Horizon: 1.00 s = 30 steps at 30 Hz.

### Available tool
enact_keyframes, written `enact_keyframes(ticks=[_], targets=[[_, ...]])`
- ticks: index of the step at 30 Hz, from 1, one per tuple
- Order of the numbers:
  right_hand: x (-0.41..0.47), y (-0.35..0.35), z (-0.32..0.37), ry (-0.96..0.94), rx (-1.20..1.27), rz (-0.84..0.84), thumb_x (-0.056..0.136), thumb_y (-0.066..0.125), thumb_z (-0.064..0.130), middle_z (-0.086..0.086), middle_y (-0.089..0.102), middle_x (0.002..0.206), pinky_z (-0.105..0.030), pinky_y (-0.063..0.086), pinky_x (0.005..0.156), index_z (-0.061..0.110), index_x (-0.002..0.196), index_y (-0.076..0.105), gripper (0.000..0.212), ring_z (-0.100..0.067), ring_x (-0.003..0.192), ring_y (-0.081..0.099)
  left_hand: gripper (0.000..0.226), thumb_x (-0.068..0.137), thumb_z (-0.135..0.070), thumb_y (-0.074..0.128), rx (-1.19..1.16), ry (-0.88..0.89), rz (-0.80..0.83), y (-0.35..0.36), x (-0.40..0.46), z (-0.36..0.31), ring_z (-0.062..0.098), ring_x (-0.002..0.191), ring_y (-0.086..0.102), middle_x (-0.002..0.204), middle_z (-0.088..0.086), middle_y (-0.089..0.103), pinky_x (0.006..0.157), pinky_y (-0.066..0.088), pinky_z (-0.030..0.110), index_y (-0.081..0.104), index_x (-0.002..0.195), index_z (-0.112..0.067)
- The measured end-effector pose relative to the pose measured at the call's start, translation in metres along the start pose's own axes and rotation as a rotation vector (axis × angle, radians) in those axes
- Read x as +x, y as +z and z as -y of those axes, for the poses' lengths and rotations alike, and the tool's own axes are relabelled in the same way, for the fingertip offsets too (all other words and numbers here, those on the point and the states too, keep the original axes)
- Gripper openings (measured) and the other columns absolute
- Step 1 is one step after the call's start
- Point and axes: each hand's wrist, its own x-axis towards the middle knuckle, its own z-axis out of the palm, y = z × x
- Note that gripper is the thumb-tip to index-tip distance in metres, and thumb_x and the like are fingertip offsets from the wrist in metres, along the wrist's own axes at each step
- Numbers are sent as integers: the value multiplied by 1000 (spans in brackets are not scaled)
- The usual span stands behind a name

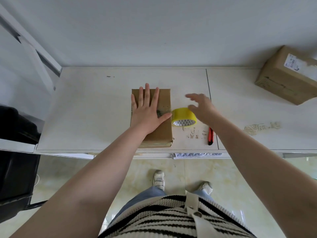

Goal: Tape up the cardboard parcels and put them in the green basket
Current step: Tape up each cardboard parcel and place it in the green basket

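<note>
Head view is showing the left hand (147, 114) lying flat, fingers straight and spread, pressing on the top of a cardboard parcel (161, 133); its grip is wide and is curling round nothing. The right hand (202, 109) is hovering just above a roll of yellow tape (183, 117), fingers relaxed and loosely spread, its grip also wide and holding nothing; whether it is touching the roll I cannot tell. The tape is sitting at the parcel's 3 o'clock, right beside its edge, both on the white table (85, 109). A red utility knife (211, 136) is lying at the tape's 5 o'clock, near the table's front edge. A second cardboard parcel (284, 78), bearing a white label, is resting well apart at 2 o'clock, tilted against the wall. A black chair (15, 169) is standing at 8 o'clock on the tiled floor (240, 186).
</note>
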Motion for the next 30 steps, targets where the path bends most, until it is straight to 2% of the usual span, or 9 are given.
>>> enact_keyframes(ticks=[2, 4, 7, 10, 13, 20, 26, 28, 30], targets=[[7, 3, 25, -117, -92, 226, 93, 53, 18, -4, 50, 134, -39, 37, 104, 31, 136, 52, 44, -23, 126, 43, 100, 79, -86, 14, -3, -1, -7, 1, 0, 0, 29, 147, -26, 159, 10, -29, 115, -15, 54, -18, 154, -27], [10, 6, 35, -86, -163, 397, 93, 55, 24, -3, 50, 138, -38, 38, 104, 29, 137, 50, 45, -23, 128, 45, 100, 79, -85, 15, -6, -2, -8, 2, 0, 0, 29, 147, -26, 159, 9, -29, 116, -15, 54, -19, 153, -28], [11, 2, 31, -66, -165, 476, 92, 53, 16, 3, 53, 134, -35, 40, 102, 29, 132, 56, 42, -18, 118, 50, 100, 78, -86, 13, 9, -2, -7, 2, 2, 0, 29, 146, -27, 159, 9, -30, 115, -15, 54, -22, 152, -28], [10, -10, 25, -42, -88, 482, 85, 50, 2, 4, 59, 113, -26, 41, 84, 32, 115, 65, 45, -11, 95, 53, 100, 78, -85, 14, 0, -4, -21, 3, 2, 1, 29, 147, -26, 159, 9, -29, 115, -14, 54, -20, 153, -28], [7, -15, 23, -12, -1, 473, 80, 52, -3, 3, 64, 98, -22, 39, 69, 33, 95, 68, 43, -5, 85, 54, 101, 79, -85, 17, -2, -1, -30, 4, 2, 1, 29, 147, -25, 160, 9, -28, 116, -13, 55, -18, 154, -27], [-1, -8, 18, -37, 85, 347, 89, 65, 15, 3, 63, 84, -21, 40, 64, 23, 85, 70, 10, -13, 79, 56, 92, 84, -80, 12, -21, 10, -11, 2, 1, 2, 29, 146, -28, 158, 9, -32, 117, -15, 55, -22, 152, -28], [-32, -26, -5, 118, 326, 240, 88, 65, 13, -3, 66, 89, -27, 44, 64, 25, 80, 71, 15, -19, 78, 57, 82, 94, -67, 12, 55, 0, 17, -7, -4, -5, 34, 145, -28, 157, 18, -30, 117, -12, 58, -25, 151, -21], [-44, -28, -5, 162, 503, 90, 90, 63, 12, -3, 67, 87, -28, 45, 66, 24, 81, 71, 17, -19, 76, 57, 79, 96, -61, 20, 96, 29, -65, -15, -7, -14, 36, 148, -18, 160, 20, -19, 117, -9, 58, -14, 155, -20], [-54, -28, 2, 148, 599, 7, 91, 60, 8, -4, 66, 85, -29, 44, 67, 23, 83, 70, 19, -19, 75, 56, 68, 98, -51, 38, -92, 129, -204, -24, -13, -30, 35, 148, 15, 161, 18, 17, 121, 11, 51, 22, 154, -15]])
